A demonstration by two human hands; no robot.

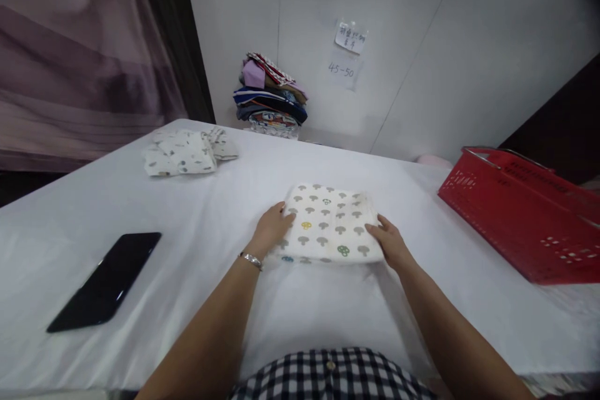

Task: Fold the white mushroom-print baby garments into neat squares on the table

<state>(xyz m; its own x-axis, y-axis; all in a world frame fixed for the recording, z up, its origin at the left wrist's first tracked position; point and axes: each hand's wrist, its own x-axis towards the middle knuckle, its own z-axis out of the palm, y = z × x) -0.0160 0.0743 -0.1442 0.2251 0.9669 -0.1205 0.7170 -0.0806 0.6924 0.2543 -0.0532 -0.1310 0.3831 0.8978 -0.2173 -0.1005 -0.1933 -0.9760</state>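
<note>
A folded white cloth [330, 225] printed with grey mushrooms, plus a few yellow, green and blue ones, lies in front of me at the middle of the table. My left hand [273, 230] grips its left edge, thumb on top and fingers partly hidden at the side. On the opposite edge my right hand [390, 242] holds the cloth the same way, thumb over the top and fingers at the side. The cloth is roughly rectangular, and its near edge shows several layers.
The table [201, 300] has a white cover. A black phone [105, 281] lies at left, with a crumpled leaf-print cloth [182, 151] farther back. A stack of folded fabrics [272, 97] stands by the wall. At right sits a red plastic basket [520, 212]. Paper notes [350, 37] hang on the wall.
</note>
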